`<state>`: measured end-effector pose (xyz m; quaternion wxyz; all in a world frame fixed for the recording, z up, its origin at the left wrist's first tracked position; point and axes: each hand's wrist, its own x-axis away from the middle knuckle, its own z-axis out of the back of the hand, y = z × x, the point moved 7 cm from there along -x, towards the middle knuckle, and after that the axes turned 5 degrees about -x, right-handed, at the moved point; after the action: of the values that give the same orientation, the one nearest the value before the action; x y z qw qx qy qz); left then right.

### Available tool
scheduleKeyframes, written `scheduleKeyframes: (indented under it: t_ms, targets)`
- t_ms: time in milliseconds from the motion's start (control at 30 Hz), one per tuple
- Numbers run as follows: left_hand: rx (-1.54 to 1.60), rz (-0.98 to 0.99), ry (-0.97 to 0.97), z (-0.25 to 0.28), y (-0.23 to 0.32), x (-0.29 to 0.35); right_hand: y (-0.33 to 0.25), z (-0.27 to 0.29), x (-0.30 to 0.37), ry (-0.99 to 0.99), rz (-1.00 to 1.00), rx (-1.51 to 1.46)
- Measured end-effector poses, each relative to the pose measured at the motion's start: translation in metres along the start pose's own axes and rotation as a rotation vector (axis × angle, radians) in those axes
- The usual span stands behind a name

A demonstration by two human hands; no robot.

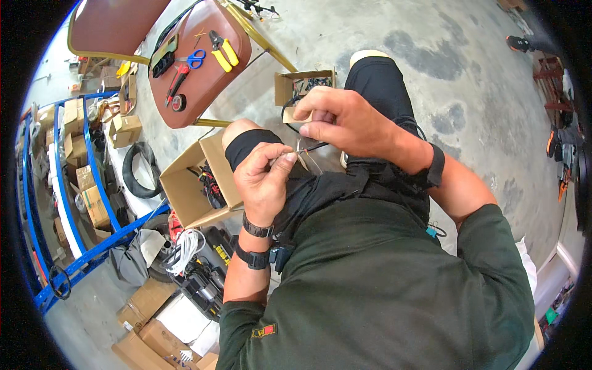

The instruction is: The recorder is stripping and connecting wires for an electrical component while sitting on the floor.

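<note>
My left hand [265, 176] is closed above the left thigh, thumb and forefinger pinching thin stripped wires [300, 151]. These wires appear to belong to a black cable [318, 147] that runs to the right beneath my other hand. Fingers curled, my right hand [351, 123] sits just above and right of the pinched wires. A loop of the black cable bends out past its fingertips; the grip itself is partly hidden. Fine pale strands hang below the left fingertips, over the black shorts [320, 191].
On a brown chair [213, 92] lie yellow-handled wire strippers [223, 52], blue scissors [196, 58], red-handled pliers [177, 83] and a tape roll [179, 103]. Open cardboard boxes [185, 185] with cables and small parts [314, 83] stand by my knees. A blue shelf rack [92, 262] is at left.
</note>
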<state>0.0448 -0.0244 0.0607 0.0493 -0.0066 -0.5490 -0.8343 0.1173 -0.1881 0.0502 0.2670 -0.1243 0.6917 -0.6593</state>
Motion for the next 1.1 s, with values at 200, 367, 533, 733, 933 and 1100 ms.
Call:
scheduleKeyframes:
  t_ms: [200,367,533,733,933,1100]
  targets:
    - [0.074,0.104,0.035,-0.002,-0.008,-0.005,-0.025,-0.018,0.018,0.074,0.329,0.427]
    - [0.088,0.170,0.038,-0.005,-0.007,-0.006,-0.024,-0.028,0.017,0.072,0.348,0.676]
    - [0.082,0.158,0.046,-0.006,-0.004,-0.006,-0.026,-0.032,0.014,0.068,0.332,0.746]
    - [-0.113,-0.164,-0.034,-0.008,0.021,-0.007,-0.017,-0.026,0.010,-0.066,0.211,0.563]
    - [-0.270,-0.618,-0.348,-0.026,0.076,0.003,0.004,-0.032,0.025,-0.663,-0.333,-0.392]
    - [-0.226,-0.506,-0.363,-0.024,0.072,0.009,0.006,-0.039,0.032,-0.868,-0.511,-0.477]
